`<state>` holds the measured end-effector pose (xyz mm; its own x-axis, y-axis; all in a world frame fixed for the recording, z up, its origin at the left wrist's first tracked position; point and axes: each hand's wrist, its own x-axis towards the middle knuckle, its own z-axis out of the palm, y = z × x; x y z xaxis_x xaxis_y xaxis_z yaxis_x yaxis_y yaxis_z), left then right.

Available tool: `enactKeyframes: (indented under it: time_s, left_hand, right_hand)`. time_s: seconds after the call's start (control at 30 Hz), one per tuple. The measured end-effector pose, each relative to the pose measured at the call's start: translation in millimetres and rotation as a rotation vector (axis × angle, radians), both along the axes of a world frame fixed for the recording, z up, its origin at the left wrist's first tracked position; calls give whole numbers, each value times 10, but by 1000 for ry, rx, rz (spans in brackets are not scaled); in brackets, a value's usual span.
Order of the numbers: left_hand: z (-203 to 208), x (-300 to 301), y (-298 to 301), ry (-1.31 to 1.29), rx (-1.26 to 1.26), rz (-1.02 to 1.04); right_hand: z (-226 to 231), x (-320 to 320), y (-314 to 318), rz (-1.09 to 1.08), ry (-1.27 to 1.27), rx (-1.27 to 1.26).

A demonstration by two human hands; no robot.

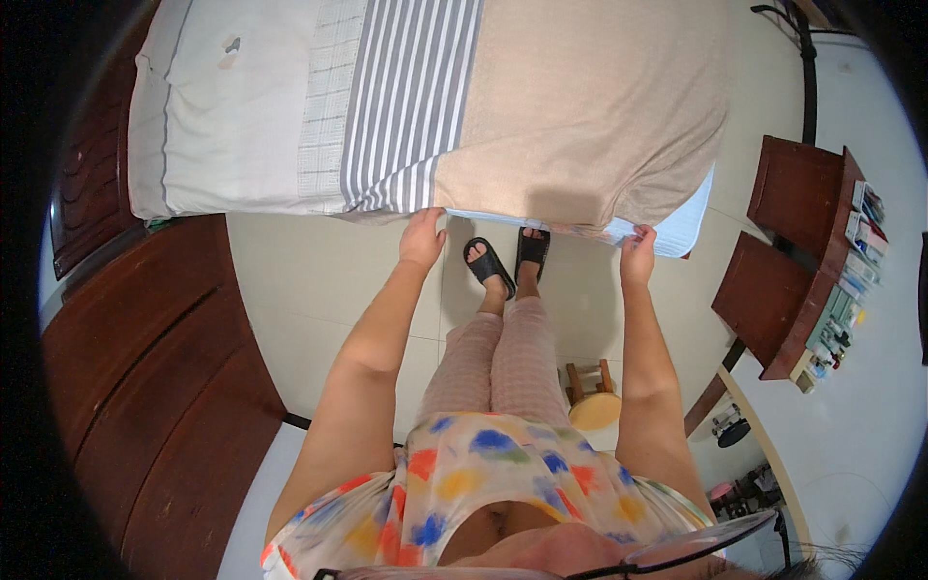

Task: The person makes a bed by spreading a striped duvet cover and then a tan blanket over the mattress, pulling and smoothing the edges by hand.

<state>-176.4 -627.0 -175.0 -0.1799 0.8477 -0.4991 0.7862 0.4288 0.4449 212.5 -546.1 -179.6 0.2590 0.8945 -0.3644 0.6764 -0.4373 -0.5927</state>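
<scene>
A bed sheet (590,87) with beige, grey-and-white striped and pale panels covers the bed in front of me. At its near edge, where the stripes meet the beige, my left hand (422,238) is closed on the hem. My right hand (637,253) pinches the sheet's edge farther right, close to the bed's corner. Folds run from both grips into the cloth. Beyond my right hand the light blue mattress (684,220) shows at the corner, and a thin strip of it shows between my hands.
A dark wood headboard (87,184) and a brown wooden cabinet (159,358) stand on the left. To the right is a dark wood unit (807,261) with small bottles and boxes on top. A small round stool (594,411) stands right of my legs.
</scene>
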Motion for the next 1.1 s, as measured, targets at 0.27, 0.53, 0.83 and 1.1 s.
enactKeyframes:
  time_s: [0.27,0.53,0.83,1.1]
  left_hand:
    - [13,145,366,196,314,-50]
    - [-168,87,770,358,51,-132]
    - [-150,160,584,467,-27,-248]
    - [-228,251,636,401,46,-108]
  right_hand:
    - [1,223,594,608,-511,278]
    - [-82,428,1181,1115,-592,48]
    - [231,1324,821,1179,-621,-99]
    - [-150,1293,863,1125,-653,-187]
